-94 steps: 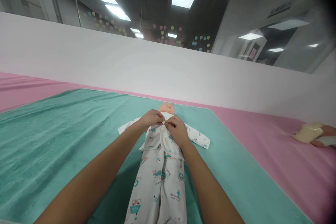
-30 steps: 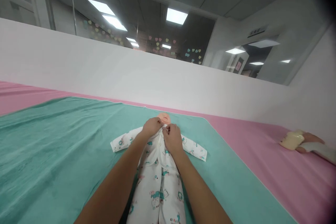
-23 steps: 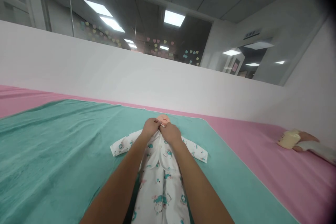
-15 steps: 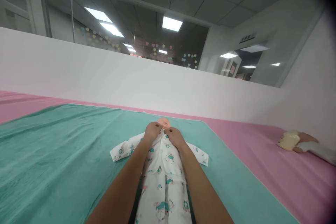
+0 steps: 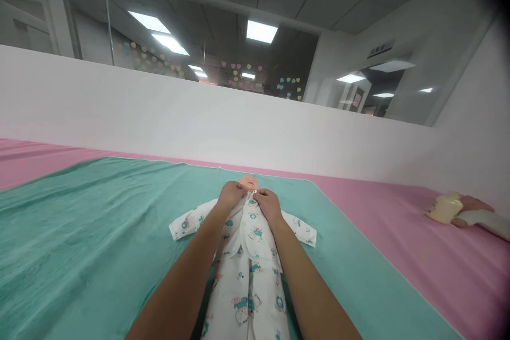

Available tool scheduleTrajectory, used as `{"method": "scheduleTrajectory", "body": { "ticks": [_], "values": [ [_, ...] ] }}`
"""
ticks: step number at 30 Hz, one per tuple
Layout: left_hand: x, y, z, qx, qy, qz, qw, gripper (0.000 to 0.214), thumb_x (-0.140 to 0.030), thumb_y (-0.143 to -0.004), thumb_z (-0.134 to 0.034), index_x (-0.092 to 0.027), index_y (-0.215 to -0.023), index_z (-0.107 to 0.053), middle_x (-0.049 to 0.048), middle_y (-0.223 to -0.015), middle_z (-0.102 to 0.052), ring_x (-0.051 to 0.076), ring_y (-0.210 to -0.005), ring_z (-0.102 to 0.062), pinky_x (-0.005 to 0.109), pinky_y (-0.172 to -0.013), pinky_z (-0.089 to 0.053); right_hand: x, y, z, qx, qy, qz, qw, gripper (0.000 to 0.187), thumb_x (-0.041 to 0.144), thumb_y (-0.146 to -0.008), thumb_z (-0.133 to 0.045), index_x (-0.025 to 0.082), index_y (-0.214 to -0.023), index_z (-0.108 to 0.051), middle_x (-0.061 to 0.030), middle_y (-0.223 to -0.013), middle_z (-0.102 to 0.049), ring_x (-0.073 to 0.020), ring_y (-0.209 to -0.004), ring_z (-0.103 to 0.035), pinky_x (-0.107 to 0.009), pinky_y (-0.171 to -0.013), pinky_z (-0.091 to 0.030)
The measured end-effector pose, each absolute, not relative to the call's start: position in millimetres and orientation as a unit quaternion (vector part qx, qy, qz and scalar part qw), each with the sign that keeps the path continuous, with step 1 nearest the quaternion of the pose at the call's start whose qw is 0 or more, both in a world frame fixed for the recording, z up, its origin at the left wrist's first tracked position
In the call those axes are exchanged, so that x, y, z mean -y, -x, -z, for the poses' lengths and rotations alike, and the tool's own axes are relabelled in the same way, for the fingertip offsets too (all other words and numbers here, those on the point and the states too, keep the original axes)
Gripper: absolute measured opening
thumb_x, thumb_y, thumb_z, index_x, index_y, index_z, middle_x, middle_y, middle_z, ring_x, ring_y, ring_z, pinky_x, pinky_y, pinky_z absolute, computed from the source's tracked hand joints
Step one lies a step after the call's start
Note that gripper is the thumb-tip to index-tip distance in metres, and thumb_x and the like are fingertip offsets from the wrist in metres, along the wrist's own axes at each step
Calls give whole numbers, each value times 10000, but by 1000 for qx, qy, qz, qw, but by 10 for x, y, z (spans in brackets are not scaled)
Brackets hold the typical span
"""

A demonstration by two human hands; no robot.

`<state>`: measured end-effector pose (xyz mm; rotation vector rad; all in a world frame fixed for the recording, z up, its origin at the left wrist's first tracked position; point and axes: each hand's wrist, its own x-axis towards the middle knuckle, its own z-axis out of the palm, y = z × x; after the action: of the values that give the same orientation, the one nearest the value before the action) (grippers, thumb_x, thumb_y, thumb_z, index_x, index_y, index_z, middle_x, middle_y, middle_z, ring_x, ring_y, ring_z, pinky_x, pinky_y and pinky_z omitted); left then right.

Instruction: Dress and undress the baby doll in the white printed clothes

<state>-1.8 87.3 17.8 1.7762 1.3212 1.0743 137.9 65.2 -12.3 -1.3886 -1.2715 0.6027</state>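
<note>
A baby doll lies on its back, its head toward the wall. It wears a white printed jacket with long sleeves spread to both sides, and matching trousers. At the neck, my left hand pinches the collar edge on the left. My right hand grips the opposite collar edge, fingers bent and pressed together. The jacket's front edges meet near the chest and part slightly toward the hem. Fingertips hide most of the fastening at the neck.
The doll rests on a green blanket over a pink sheet. A second doll, partly in view, lies at the far right beside a pale yellow object. A white wall with a window above borders the back.
Both hands stay at the collar. The right hand has lifted its collar edge slightly, and a small piece of white cloth now shows by its fingertips. The view has shifted a little.
</note>
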Motion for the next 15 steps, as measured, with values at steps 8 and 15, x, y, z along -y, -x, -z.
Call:
{"method": "scheduleTrajectory", "body": {
  "ticks": [8, 15],
  "values": [
    [-812, -21, -211, -484, -663, -436, 370, 159, -247, -631, -537, -143, -512, -549, -24, -517, -496, 85, -523, -418, 209, -520, -320, -618, -1374, 132, 555, 552, -250, 569, 181, 331, -623, -518, 166, -623, -593, 9, -635, -587, -126, -622, -493, -225, -602, -368],
    [-804, -32, -220, -479, -663, -430, 382, 114, -213, -602, -561, -136, -548, -626, 16, -621, -612, 125, -623, -515, 222, -573, -366, -567, -1365, 127, 575, 522, -254, 577, 139, 286, -635, -525, 180, -667, -610, 18, -705, -615, -131, -685, -517, -227, -658, -384]
  ]
}}
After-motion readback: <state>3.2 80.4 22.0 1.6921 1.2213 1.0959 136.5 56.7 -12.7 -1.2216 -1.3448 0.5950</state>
